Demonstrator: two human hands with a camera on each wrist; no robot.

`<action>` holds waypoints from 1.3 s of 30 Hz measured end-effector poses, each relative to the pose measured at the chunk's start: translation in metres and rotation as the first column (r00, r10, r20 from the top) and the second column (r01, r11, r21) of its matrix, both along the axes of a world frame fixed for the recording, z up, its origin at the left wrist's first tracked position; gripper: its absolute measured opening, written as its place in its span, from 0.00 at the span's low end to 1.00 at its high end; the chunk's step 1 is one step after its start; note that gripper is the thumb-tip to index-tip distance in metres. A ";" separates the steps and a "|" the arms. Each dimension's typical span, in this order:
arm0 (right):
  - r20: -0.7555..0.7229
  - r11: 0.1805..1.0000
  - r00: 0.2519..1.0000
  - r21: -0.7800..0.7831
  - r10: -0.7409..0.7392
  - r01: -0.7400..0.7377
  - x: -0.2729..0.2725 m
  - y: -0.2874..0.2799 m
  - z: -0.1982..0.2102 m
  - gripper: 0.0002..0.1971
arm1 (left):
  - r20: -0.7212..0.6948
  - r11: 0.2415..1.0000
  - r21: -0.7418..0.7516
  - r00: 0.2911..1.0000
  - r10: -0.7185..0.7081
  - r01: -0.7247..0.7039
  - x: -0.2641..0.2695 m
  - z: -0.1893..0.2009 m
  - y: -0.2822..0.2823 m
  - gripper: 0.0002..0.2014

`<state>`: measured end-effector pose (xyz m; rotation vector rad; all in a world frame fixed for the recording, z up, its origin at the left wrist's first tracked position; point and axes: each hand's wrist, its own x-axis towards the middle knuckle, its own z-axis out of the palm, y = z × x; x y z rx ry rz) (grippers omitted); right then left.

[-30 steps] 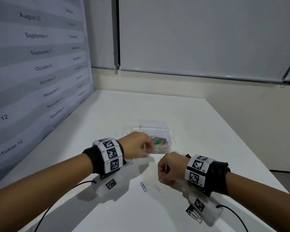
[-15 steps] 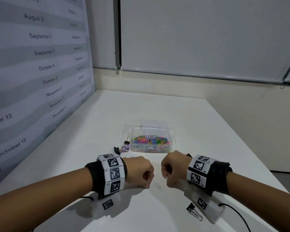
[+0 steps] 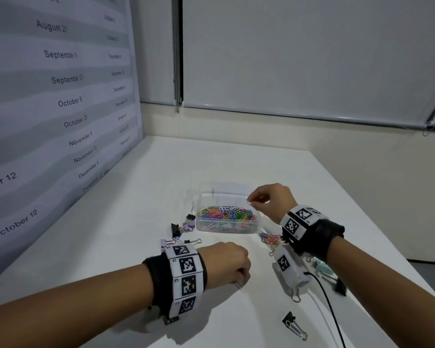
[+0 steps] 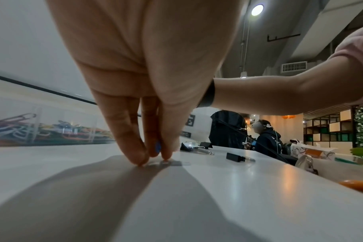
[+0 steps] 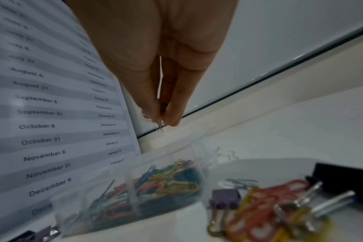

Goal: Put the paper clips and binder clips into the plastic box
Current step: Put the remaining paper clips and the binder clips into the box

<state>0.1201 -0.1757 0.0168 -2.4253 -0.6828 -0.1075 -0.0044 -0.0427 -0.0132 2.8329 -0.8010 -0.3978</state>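
A smooth white rectangular table (image 3: 141,202) runs up to a cream wall, and a pale grey roller blind (image 3: 299,54) hangs above that wall with a beaded metal pull chain (image 3: 176,59) at its left edge. On the left stands a large grey-and-white striped board printed with dates (image 3: 60,79) — August through December, some blurred. The left wrist view shows an open hall behind: a round ceiling lamp (image 4: 257,9), a white ventilation grille (image 4: 294,66), dark cube shelving (image 4: 329,129) — and a seated person in a dark hoodie (image 4: 267,139).
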 end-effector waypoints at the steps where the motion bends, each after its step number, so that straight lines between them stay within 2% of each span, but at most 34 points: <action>1: -0.010 1.000 1.000 -0.009 0.009 -0.009 0.001 0.000 -0.002 0.06 | 0.001 1.000 -0.020 1.000 0.006 -0.006 0.000 0.000 0.000 0.09; 4: -0.038 0.996 0.998 -0.074 0.048 -0.051 0.002 -0.004 -0.009 0.13 | 0.003 0.998 -0.057 1.000 0.011 -0.010 -0.003 -0.002 -0.003 0.08; 7: 0.033 0.994 0.999 -0.105 0.006 -0.002 0.006 -0.017 -0.008 0.16 | -0.019 0.998 -0.058 1.000 0.011 -0.012 -0.003 -0.001 -0.005 0.07; 9: 0.035 0.984 0.999 -0.173 -0.034 0.039 0.009 -0.029 -0.007 0.15 | -0.049 0.996 -0.083 0.998 0.026 -0.030 -0.002 0.000 -0.006 0.06; 12: -0.105 0.932 0.993 -0.362 -0.046 0.005 0.010 -0.042 -0.009 0.09 | -0.080 0.995 -0.079 0.996 0.047 -0.054 -0.001 0.000 -0.007 0.05; 16: -0.213 0.873 0.976 -0.482 -0.044 -0.066 0.007 -0.042 -0.017 0.28 | -0.106 0.992 -0.085 0.991 0.081 -0.090 -0.001 -0.002 -0.007 0.05; 18: -0.242 0.842 0.970 -0.528 -0.025 -0.110 0.007 -0.039 -0.020 0.33 | -0.113 0.991 -0.092 0.990 0.086 -0.096 -0.002 -0.002 -0.007 0.05; 20: -0.256 0.833 0.967 -0.536 -0.001 -0.141 0.007 -0.037 -0.021 0.30 | -0.121 0.989 -0.100 0.988 0.096 -0.108 -0.003 -0.002 -0.007 0.05; 25: -0.283 0.872 0.959 -0.465 0.019 -0.155 0.002 -0.036 -0.020 0.12 | -0.146 0.987 -0.116 0.985 0.096 -0.114 -0.002 -0.002 -0.006 0.06; 28: -0.308 0.878 0.951 -0.455 0.004 -0.151 0.001 -0.039 -0.020 0.05 | -0.138 0.988 -0.105 0.985 0.099 -0.114 -0.002 -0.004 -0.005 0.06; 31: -0.361 0.884 0.932 -0.438 -0.006 -0.165 0.002 -0.044 -0.021 0.04 | -0.094 0.989 -0.092 0.990 0.110 -0.118 -0.002 -0.004 -0.003 0.08; 36: -0.346 0.884 0.938 -0.441 -0.008 -0.155 0.000 -0.042 -0.014 0.06 | -0.076 0.987 -0.090 0.989 0.129 -0.136 -0.001 -0.002 0.006 0.08; 39: -0.305 0.941 0.952 -0.317 0.017 -0.119 0.004 -0.038 -0.005 0.09 | -0.084 0.984 -0.103 0.987 0.138 -0.147 -0.001 0.000 0.009 0.09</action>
